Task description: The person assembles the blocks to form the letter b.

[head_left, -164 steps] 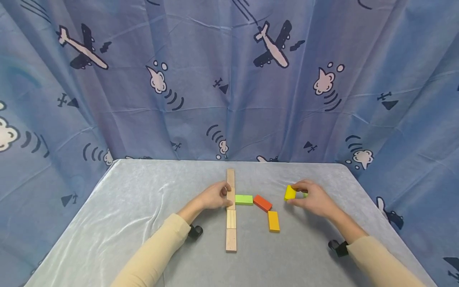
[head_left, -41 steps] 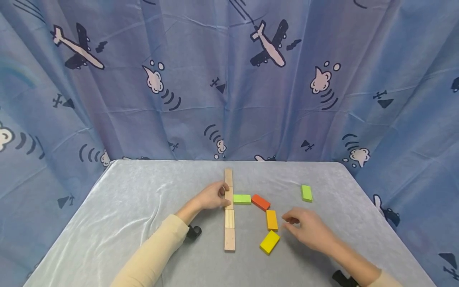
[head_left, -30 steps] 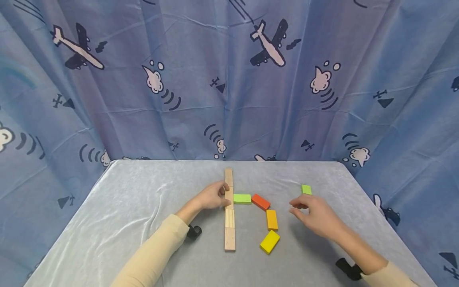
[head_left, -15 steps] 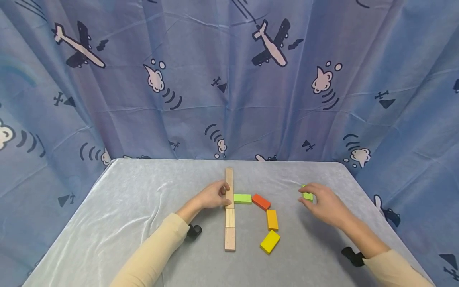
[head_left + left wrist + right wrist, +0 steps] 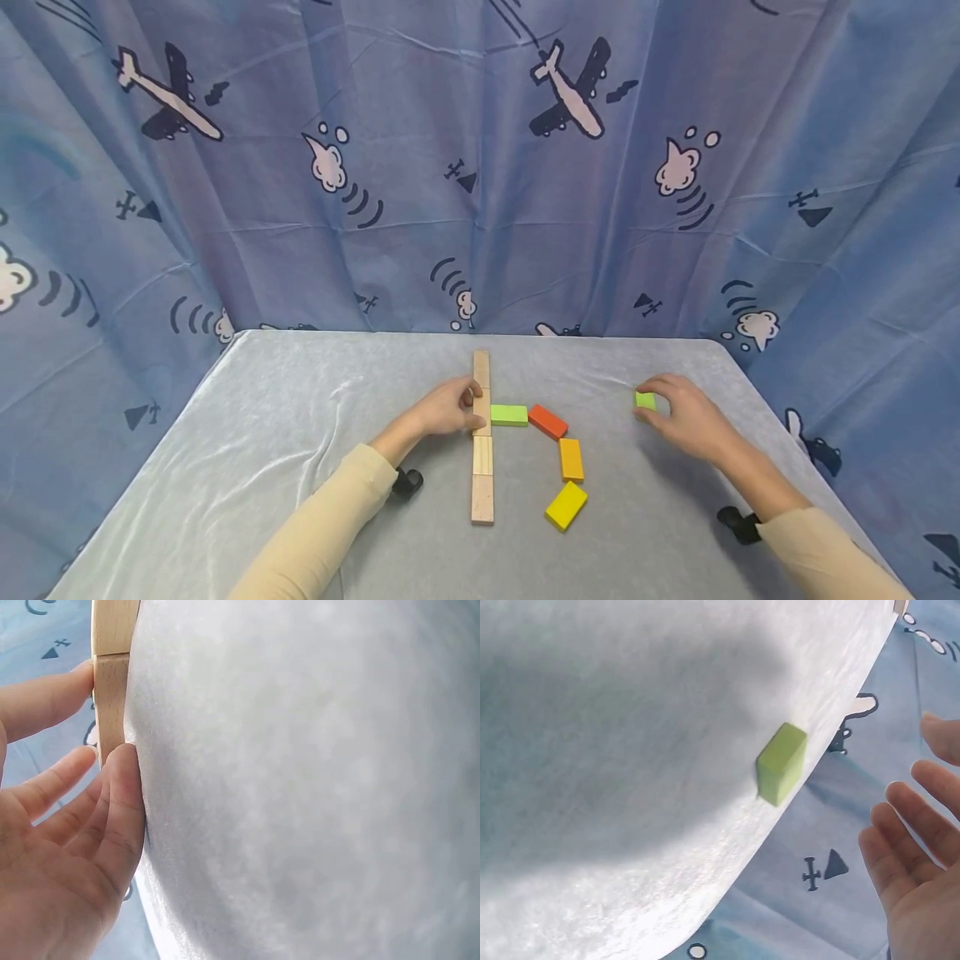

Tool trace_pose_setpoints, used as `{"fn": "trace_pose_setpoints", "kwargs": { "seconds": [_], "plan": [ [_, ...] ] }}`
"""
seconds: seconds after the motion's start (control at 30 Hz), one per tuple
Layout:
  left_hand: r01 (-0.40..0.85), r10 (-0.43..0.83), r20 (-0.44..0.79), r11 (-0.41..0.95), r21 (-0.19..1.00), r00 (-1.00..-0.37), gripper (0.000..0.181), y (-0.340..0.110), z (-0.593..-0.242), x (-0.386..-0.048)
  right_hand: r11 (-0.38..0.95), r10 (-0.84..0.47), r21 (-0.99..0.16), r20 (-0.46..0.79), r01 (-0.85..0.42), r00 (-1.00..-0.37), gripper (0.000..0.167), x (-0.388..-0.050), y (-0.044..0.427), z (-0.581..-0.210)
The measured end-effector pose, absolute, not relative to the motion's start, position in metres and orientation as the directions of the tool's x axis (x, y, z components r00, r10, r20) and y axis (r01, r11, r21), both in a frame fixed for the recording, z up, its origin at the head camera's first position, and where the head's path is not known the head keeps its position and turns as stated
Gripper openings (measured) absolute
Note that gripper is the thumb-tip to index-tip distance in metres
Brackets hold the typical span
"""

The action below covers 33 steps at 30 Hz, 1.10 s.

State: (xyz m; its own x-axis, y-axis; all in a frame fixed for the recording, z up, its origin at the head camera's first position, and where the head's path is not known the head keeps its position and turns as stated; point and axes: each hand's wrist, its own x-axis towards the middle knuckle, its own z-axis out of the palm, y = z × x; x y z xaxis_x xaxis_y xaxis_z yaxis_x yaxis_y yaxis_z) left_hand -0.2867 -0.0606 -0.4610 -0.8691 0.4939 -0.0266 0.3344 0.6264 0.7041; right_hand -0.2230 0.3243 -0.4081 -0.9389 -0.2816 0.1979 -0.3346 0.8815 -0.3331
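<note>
My left hand rests at a column of several plain wooden blocks, its thumb and fingertips touching one block from the left side. Over on the right, my right hand is at a lone green block, which shows between thumb and fingers in the head view. In the right wrist view that green block lies on the cloth, with the spread fingers seen apart from it; contact is not visible.
From the wooden column a chain curves right and down: a green block, a red block, an orange block and a yellow block. A pale cloth covers the table. A blue printed curtain hangs behind.
The yellow block, earlier held by my right hand, now lies below the orange one. That hand has since moved away, up and right to the lone green block. My left hand has stayed put.
</note>
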Motion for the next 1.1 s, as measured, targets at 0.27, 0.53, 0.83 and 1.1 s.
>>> {"fn": "trace_pose_setpoints", "kwargs": {
  "seconds": [0.27, 0.53, 0.83, 1.1],
  "plan": [
    [0.327, 0.492, -0.038, 0.633, 0.702, -0.87, 0.042, -0.06, -0.463, -0.289, 0.883, -0.26, -0.354, 0.173, -0.307, -0.95, 0.04, -0.236, 0.335, -0.417],
    [0.325, 0.494, -0.041, 0.629, 0.706, -0.868, 0.042, -0.06, -0.464, -0.29, 0.893, -0.222, -0.371, 0.133, -0.256, -0.966, 0.05, -0.247, 0.343, -0.43],
    [0.328, 0.494, -0.038, 0.63, 0.704, -0.868, 0.043, -0.06, -0.463, -0.289, 0.905, -0.163, -0.394, 0.028, -0.16, -0.986, 0.066, -0.26, 0.346, -0.442],
    [0.32, 0.489, -0.045, 0.634, 0.704, -0.871, 0.043, -0.061, -0.465, -0.289, 0.913, -0.104, -0.399, -0.026, -0.085, -0.994, 0.07, -0.266, 0.345, -0.449]
  ]
}}
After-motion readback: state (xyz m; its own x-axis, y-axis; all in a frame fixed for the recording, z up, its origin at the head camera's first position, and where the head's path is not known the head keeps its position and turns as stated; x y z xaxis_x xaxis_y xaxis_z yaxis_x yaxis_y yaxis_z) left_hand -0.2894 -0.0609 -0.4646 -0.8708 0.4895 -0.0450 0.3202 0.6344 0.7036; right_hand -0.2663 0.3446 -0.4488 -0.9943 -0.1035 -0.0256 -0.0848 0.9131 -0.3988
